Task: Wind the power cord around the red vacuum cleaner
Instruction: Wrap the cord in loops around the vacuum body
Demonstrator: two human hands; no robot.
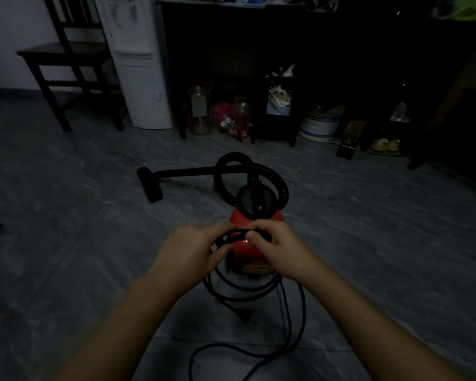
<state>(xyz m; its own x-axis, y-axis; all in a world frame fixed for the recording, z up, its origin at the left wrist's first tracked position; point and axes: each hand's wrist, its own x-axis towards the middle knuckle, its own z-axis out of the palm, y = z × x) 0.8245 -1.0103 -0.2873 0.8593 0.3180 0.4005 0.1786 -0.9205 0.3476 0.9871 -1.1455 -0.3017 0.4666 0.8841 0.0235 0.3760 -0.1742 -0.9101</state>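
The red vacuum cleaner (246, 250) stands on the grey floor in the middle of the view, with a black round lid and a black hose (232, 167) looping behind it. The black power cord (291, 323) lies in loose loops on the floor in front of it, its plug (243, 314) resting near the base. My left hand (195, 250) and my right hand (275, 247) meet just in front of the vacuum's top, both closed on several gathered strands of the cord. The strands are partly hidden by my fingers.
The vacuum's wand and floor nozzle (150, 185) stretch out to the left. A dark chair (69, 64) and a white appliance (138, 61) stand at the back left. A dark cabinet (259, 37) with bottles, bags and a bucket (318, 129) lines the back.
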